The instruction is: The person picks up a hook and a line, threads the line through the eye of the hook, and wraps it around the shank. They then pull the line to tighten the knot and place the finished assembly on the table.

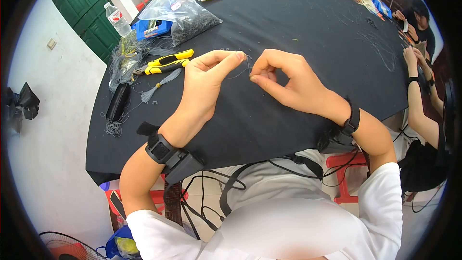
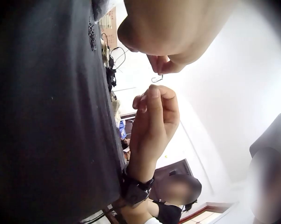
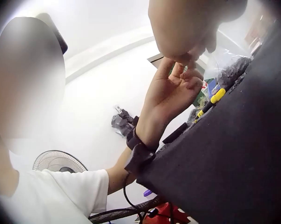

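Over the black table (image 1: pixel 288 135), my left hand (image 1: pixel 204 84) pinches a small fish hook (image 2: pixel 157 80) between thumb and index finger, its bend sticking out past the fingertips. Facing it a short way to the right, my right hand (image 1: pixel 298 84) has thumb and index finger brought together on a thin fishing line (image 1: pixel 249 65) that runs toward the hook. A loose loop of the line hangs between the hands. In the right wrist view the hook is hidden behind the right hand.
Left of the hands lie yellow-black pliers (image 1: pixel 166 62), a tied line bundle (image 1: pixel 159 86), a black cylindrical object (image 1: pixel 118 102) and tangled line (image 1: pixel 126 62). Behind them are a clear bag of dark small pieces (image 1: pixel 190 21) and a water bottle (image 1: pixel 117 19). Another person (image 1: pixel 423 29) sits at right.
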Demonstrator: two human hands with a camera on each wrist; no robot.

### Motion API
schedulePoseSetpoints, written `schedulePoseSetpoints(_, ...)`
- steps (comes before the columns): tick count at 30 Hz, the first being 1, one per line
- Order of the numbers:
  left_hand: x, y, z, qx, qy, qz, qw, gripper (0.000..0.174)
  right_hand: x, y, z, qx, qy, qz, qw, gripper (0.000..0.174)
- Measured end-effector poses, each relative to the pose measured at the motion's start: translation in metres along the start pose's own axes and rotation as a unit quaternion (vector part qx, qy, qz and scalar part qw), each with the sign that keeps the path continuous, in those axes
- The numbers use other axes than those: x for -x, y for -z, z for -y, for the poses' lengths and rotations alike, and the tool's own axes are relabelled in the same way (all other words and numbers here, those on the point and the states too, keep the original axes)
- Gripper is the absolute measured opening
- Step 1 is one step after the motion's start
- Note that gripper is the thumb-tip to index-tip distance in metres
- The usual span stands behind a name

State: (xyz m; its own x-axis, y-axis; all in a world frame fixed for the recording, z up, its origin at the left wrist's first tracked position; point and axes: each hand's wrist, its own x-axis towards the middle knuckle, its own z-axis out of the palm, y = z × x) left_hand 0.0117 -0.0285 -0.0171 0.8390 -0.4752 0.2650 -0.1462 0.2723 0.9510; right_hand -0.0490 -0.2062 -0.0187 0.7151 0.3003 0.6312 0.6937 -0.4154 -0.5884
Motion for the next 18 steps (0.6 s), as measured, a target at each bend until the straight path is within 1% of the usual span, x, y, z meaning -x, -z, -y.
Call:
schedulePoseSetpoints(1, 0.000, -0.001, 0.001, -0.001, 0.002, -0.001, 1.000, 0.012, 0.000, -0.002, 0.000, -0.006, 0.002, 0.000, 1.000, 0.007)
schedulePoseSetpoints(4, -0.001, -0.004, 0.007, -0.020, -0.054, 0.019, 0.998, 0.011, -0.001, -0.001, 0.007, 0.014, 0.024, -0.005, 1.000, 0.006)
schedulePoseSetpoints(8, -0.001, -0.003, 0.009, -0.064, -0.064, 0.049, 0.995, 0.009, -0.006, 0.006, 0.013, 0.036, 0.071, -0.026, 0.996, 0.006)
schedulePoseSetpoints(10, -0.001, -0.003, 0.012, -0.094, -0.072, 0.073, 0.990, 0.008, -0.008, 0.011, 0.012, 0.055, 0.081, -0.029, 0.995, 0.007)
schedulePoseSetpoints(13, 0.001, -0.003, 0.009, -0.148, -0.066, 0.092, 0.982, 0.007, -0.010, 0.017, 0.009, 0.076, 0.082, -0.038, 0.993, 0.007)
schedulePoseSetpoints(18, 0.003, -0.008, 0.006, -0.109, -0.046, 0.118, 0.986, 0.006, -0.012, 0.022, -0.001, 0.083, 0.065, -0.042, 0.994, 0.007)
